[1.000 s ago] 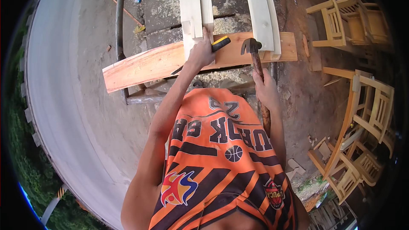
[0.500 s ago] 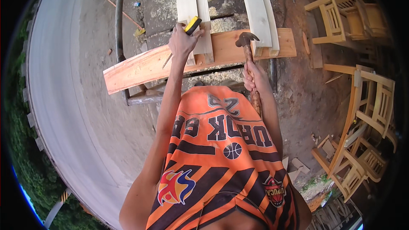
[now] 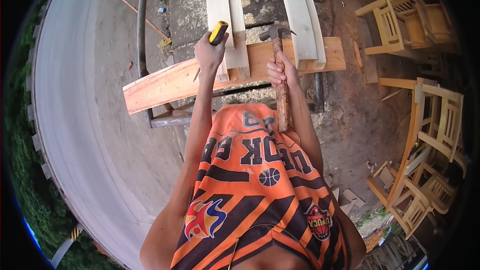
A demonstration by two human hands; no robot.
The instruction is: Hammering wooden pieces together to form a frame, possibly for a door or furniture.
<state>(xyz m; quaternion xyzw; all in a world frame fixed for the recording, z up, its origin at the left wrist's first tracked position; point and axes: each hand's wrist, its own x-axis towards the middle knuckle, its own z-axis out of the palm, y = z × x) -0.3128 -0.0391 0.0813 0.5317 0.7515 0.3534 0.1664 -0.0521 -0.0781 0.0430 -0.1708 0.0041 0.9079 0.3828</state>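
My left hand (image 3: 208, 54) is closed around a chisel (image 3: 218, 33) with a yellow and black handle. Its thin metal end pokes out below the fist, above a reddish plank (image 3: 167, 81) that lies crosswise. In my right hand (image 3: 284, 73) is a claw hammer (image 3: 282, 102), gripped partway up its rough wooden handle, with the dark head pointing away from me. Pale timber pieces (image 3: 240, 45) rest on the plank beside my left hand. Another pair of pale curved pieces (image 3: 298, 20) lies across it to the right of the hammer.
A metal pipe frame (image 3: 142, 30) runs along the left of the worn, shaving-strewn work surface (image 3: 187, 5). Wooden chairs (image 3: 395, 22) and chair frames (image 3: 442, 115) stand on the right. Wood offcuts (image 3: 352, 197) lie on the ground, and a pale road (image 3: 75, 110) passes at left.
My right hand has brought the hammer left and a little farther away from me, toward the chisel. My left hand has shifted slightly left, and the chisel handle points more upward.
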